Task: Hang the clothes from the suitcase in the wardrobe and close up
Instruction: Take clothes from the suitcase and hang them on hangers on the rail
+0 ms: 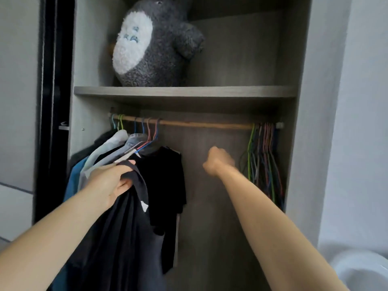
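Clothes [109, 150] hang in a row at the left end of the wardrobe rod [199, 123], the nearest a black T-shirt [168, 177], so part of the job looks done. Your left hand [111, 181] grips a dark garment [126, 227] by its upper edge, not yet on a hanger. Your right hand [218, 160] reaches toward the bunch of empty hangers [264, 156] at the rod's right end; it is blurred, so you cannot tell how far it is open. Hanging this piece, checking the suitcase, which is out of view, and closing up appear left.
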